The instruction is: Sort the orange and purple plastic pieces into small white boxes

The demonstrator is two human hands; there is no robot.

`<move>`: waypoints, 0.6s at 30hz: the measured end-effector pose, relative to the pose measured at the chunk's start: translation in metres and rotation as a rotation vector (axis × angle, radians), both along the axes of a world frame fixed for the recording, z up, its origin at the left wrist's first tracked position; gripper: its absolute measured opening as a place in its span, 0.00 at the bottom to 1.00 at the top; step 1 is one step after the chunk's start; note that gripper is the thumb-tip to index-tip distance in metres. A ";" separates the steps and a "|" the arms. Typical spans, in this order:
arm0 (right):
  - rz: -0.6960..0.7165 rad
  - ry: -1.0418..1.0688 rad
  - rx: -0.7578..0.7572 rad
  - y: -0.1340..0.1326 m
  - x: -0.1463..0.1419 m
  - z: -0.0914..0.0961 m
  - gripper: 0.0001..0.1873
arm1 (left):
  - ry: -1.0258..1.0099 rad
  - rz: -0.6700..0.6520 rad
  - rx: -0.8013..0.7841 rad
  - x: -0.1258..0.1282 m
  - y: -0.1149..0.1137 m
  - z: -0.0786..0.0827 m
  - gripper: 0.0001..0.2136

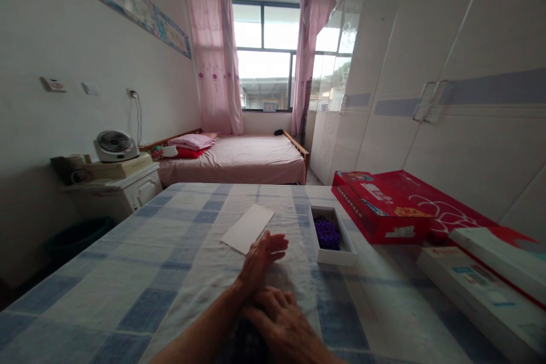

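My left hand (261, 255) is held over the table with its fingers stretched out and nothing in it. Just beyond it, a flat white card or lid (247, 226) lies on the checked cloth. My right hand (281, 318) is nearer to me, beside my left wrist, fingers loosely bent and apart, holding nothing; whether it touches the wrist I cannot tell. To the right of my left hand stands an open white box (336, 257) with a bunched purple thing (327, 232) inside, its kind unclear.
Red boxes (379, 205) and white cartons (473, 284) sit along the table's right side. The blue-and-white tablecloth (162, 296) covers the table. Behind are a bed (251, 153), a small fan (114, 145) on a cabinet at left, and a white wardrobe (426, 57) at right.
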State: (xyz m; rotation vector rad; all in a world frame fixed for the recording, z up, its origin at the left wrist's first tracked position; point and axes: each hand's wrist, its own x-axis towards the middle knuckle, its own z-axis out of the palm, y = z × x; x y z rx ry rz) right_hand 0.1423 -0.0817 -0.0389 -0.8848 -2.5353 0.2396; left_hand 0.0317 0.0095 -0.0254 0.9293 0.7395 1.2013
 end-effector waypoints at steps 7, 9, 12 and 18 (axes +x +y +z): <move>-0.014 -0.013 0.155 0.000 -0.006 -0.009 0.13 | 0.000 0.010 -0.009 0.001 -0.003 0.004 0.27; -0.005 -0.034 0.164 -0.001 -0.004 -0.005 0.12 | -0.001 0.014 -0.011 0.001 -0.003 0.005 0.28; -0.004 -0.054 0.125 -0.002 -0.001 0.006 0.23 | -0.004 0.002 -0.005 0.001 -0.002 0.005 0.28; -0.085 0.063 -0.090 -0.003 0.007 0.026 0.32 | -0.014 -0.020 -0.063 -0.001 0.005 0.000 0.28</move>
